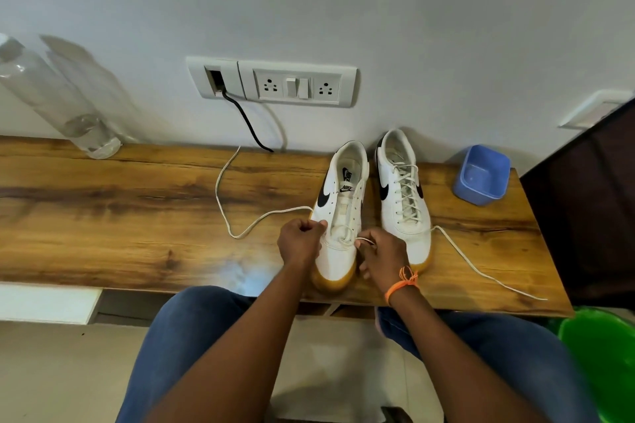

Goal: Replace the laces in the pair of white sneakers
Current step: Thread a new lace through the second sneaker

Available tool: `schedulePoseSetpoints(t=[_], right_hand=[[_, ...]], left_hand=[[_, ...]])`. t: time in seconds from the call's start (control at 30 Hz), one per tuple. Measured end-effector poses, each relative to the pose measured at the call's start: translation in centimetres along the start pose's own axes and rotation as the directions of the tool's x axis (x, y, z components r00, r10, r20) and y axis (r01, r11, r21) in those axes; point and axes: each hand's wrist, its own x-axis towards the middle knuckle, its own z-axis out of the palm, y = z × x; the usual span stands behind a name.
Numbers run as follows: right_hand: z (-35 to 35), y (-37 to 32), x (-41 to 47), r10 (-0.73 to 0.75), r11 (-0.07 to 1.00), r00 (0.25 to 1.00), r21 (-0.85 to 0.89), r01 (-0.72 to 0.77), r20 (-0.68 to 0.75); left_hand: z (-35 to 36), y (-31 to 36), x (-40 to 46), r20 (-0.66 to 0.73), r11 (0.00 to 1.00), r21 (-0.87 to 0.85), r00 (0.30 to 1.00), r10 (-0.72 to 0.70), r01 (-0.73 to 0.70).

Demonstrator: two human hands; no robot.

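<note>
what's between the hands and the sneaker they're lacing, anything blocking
Nothing visible. The left hand and right hand are already at the left sneaker, each pinching its lace. The laced right sneaker stands beside it, apart.

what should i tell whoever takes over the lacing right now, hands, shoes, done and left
Left hand: fingers pinch the lace at the left sneaker.
Right hand: fingers pinch the same lace's other end beside that sneaker's toe end.
Both sneakers stand side by side on the wooden table, toes toward the person.
Done: right sneaker looks laced up, one end trailing across the table.
Left: the left sneaker has lace only at its lowest eyelets; the upper ones are bare.
</note>
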Motion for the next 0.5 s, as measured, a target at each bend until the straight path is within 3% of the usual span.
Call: schedulePoseSetpoints(t=[0.17, 0.33, 0.4, 0.5], right_hand=[[-0.5, 0.4, 0.5, 0.050, 0.989, 0.998, 0.138, -0.054, 0.028], [-1.1, 0.6, 0.1, 0.154, 0.963, 0.987, 0.215, -0.160, 0.043], [-1.9, 0.5, -0.1, 0.216, 0.934, 0.976, 0.284, -0.214, 0.025], [-3.4, -0.5, -0.4, 0.223, 0.903, 0.969, 0.352, -0.247, 0.108]], left_hand=[[0.4, 0.4, 0.3, 0.023, 0.978, -0.159, 0.991, -0.129, 0.131], [-1.2, 1.8, -1.2, 0.120, 0.879, -0.405, 0.967, -0.224, 0.253], [-2.7, 2.7, -1.7, 0.102, 0.830, -0.505, 0.971, -0.216, 0.238], [-4.3, 3.6, -2.4, 0.074, 0.887, -0.455, 0.996, -0.050, 0.078]])
